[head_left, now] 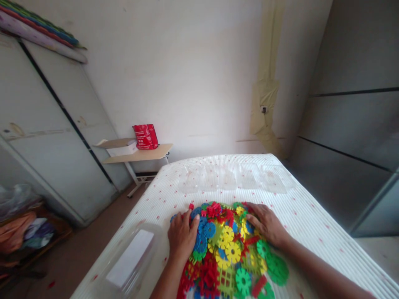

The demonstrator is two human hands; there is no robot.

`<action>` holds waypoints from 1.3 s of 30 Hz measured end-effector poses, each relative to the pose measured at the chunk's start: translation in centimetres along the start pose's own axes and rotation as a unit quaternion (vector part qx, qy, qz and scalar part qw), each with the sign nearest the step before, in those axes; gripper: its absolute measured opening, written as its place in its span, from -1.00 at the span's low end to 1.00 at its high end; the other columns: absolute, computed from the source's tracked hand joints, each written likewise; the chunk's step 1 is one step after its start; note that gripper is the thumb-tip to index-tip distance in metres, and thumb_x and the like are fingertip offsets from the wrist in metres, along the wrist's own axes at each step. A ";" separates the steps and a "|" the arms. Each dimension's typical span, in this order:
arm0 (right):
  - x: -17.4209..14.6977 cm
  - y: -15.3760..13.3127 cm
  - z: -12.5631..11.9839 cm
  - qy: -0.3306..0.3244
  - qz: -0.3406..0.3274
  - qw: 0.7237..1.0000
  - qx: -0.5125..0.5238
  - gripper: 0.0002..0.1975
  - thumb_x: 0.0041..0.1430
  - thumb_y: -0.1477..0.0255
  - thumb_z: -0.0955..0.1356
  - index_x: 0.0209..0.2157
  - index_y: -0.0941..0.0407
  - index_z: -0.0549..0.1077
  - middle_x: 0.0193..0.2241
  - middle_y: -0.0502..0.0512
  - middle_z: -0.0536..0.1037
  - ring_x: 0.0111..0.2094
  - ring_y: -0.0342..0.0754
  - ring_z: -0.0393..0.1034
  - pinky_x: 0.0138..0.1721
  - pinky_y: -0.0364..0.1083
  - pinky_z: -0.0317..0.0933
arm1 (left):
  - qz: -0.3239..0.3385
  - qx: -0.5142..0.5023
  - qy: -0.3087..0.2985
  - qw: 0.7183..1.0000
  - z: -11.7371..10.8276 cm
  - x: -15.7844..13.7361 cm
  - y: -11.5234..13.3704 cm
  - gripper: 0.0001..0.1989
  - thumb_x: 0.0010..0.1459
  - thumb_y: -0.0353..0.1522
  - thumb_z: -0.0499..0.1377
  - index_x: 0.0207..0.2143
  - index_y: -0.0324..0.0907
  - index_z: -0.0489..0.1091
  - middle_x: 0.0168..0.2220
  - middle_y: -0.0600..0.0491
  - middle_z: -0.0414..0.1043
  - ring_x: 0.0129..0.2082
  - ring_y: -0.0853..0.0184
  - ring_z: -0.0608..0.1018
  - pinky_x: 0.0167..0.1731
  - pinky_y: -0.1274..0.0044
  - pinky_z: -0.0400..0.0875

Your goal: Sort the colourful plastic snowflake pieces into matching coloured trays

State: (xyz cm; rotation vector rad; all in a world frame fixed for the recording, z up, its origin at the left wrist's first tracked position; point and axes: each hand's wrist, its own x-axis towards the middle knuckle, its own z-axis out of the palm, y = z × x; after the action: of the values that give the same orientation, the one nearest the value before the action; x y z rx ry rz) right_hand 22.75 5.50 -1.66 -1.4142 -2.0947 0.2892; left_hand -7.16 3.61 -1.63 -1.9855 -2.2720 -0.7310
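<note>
A heap of colourful plastic interlocking building pieces (232, 251) lies on the near part of a white, red-flecked covered surface (168, 199). Notched discs in yellow, blue and green mix with red pieces and lattice squares. My left hand (183, 234) rests at the heap's left edge, fingers stretched out beside the blue discs (204, 234). Across from it, my right hand (267, 226) lies on the upper right edge, its fingers apart and touching the pieces near some yellow discs (240, 211). Neither hand appears to grip a piece.
Clear plastic trays (232, 177) stand in a row beyond the heap. To the left, a long white box (131, 257) sits in a clear container. A side table (140, 155) by the wall carries a red bag (146, 137) and a carton. Cabinets (352, 124) flank both sides.
</note>
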 end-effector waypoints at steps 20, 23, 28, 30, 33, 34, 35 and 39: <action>0.7 -1.7 -0.4 -0.008 0.095 0.971 0.221 -0.62 0.06 0.19 0.27 -0.14 0.12 0.40 -0.27 0.10 0.50 -0.30 -0.01 0.38 -0.27 -0.06 0.28 | -0.058 -0.215 -0.064 0.973 -0.9 0.4 2.7 -0.59 0.13 -0.08 -0.06 -0.28 -0.11 0.46 -0.26 0.01 0.53 -0.18 0.23 0.51 -0.19 0.51 0.32; 0.6 -1.2 -1.0 -0.010 0.057 0.978 0.202 -0.70 0.10 0.18 0.25 -0.34 0.11 0.43 -0.31 0.09 0.50 -0.27 0.00 0.38 -0.23 -0.06 0.27 | -0.021 -0.191 -0.076 0.978 -1.8 0.9 2.6 -0.56 0.14 -0.05 -0.10 -0.41 -0.09 0.47 -0.28 0.04 0.51 -0.18 0.22 0.49 -0.21 0.49 0.31; 0.9 -0.6 -1.4 0.016 0.072 0.982 0.173 -0.64 0.13 0.13 0.20 -0.28 0.12 0.40 -0.36 0.10 0.48 -0.27 0.02 0.39 -0.19 -0.03 0.26 | 0.011 -0.173 -0.053 0.983 -1.6 2.5 1.8 -0.50 0.19 -0.12 -0.16 -0.50 -0.11 0.47 -0.36 0.00 0.47 -0.24 0.25 0.49 -0.19 0.47 0.31; 1.1 0.0 -1.1 0.025 0.090 0.981 0.170 -0.59 0.13 0.10 0.18 -0.23 0.13 0.38 -0.35 0.10 0.48 -0.30 0.02 0.40 -0.22 -0.01 0.28 | 0.039 -0.187 -0.023 0.981 -0.9 3.1 1.2 -0.49 0.20 -0.14 -0.18 -0.52 -0.14 0.46 -0.42 -0.02 0.45 -0.31 0.26 0.49 -0.21 0.47 0.33; 1.6 0.5 -0.6 0.023 0.096 0.982 0.162 -0.59 0.13 0.09 0.18 -0.23 0.12 0.39 -0.20 0.15 0.47 -0.23 0.03 0.40 -0.18 0.01 0.29 | 0.065 -0.187 0.032 0.980 0.2 3.8 0.5 -0.56 0.17 -0.14 -0.11 -0.50 -0.17 0.45 -0.42 -0.04 0.44 -0.31 0.24 0.48 -0.19 0.42 0.35; 1.8 0.5 -0.6 0.019 0.094 0.983 0.154 -0.59 0.13 0.09 0.19 -0.21 0.11 0.40 -0.13 0.16 0.46 -0.17 0.05 0.38 -0.13 0.02 0.27 | 0.071 -0.189 0.045 0.978 0.5 4.0 0.3 -0.59 0.15 -0.14 -0.07 -0.46 -0.17 0.45 -0.37 -0.05 0.45 -0.27 0.23 0.48 -0.16 0.40 0.35; 2.1 0.4 -0.6 0.013 0.090 0.985 0.144 -0.57 0.12 0.09 0.20 -0.17 0.11 0.40 -0.07 0.17 0.43 -0.09 0.07 0.35 -0.07 0.03 0.24 | 0.076 -0.195 0.051 0.977 0.8 4.2 0.1 -0.61 0.13 -0.14 -0.04 -0.40 -0.18 0.46 -0.31 -0.05 0.46 -0.21 0.22 0.48 -0.11 0.38 0.34; 3.4 -1.3 -0.7 -0.047 0.052 0.991 0.112 -0.44 0.10 0.05 0.21 0.01 0.12 0.36 0.09 0.21 0.31 0.12 0.12 0.15 0.11 0.07 0.07 | 0.052 -0.231 0.005 0.972 1.7 4.4 -0.1 -0.60 0.10 -0.12 0.02 -0.14 -0.14 0.43 -0.02 -0.06 0.38 0.03 0.18 0.39 0.06 0.30 0.25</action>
State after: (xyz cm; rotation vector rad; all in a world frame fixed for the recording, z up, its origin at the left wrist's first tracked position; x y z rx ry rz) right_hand 21.28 7.96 0.75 -1.3998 -1.9927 0.6234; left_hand -7.55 8.34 -1.75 -2.2458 -2.1133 -1.3567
